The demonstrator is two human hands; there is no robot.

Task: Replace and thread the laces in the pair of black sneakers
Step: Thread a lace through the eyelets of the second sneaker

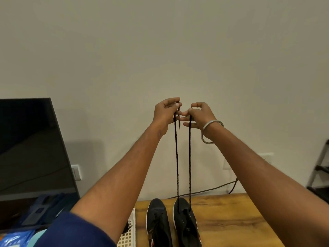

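Two black sneakers stand side by side on the wooden table point(227, 220), toes pointing away from me: the left sneaker point(157, 223) and the right sneaker point(186, 223). A black lace point(189, 157) runs up from the right sneaker's front eyelets in two taut strands. My left hand point(164, 113) pinches the end of the left strand, raised high in front of the wall. My right hand point(197, 114), with a metal bangle on its wrist, pinches the end of the right strand at the same height. The two hands almost touch.
A dark screen point(30, 148) stands at the left, with blue items below it. A white lattice basket point(128, 234) sits left of the sneakers. A cable point(213, 189) runs along the wall behind the table. A metal rack point(320, 168) is at the right edge.
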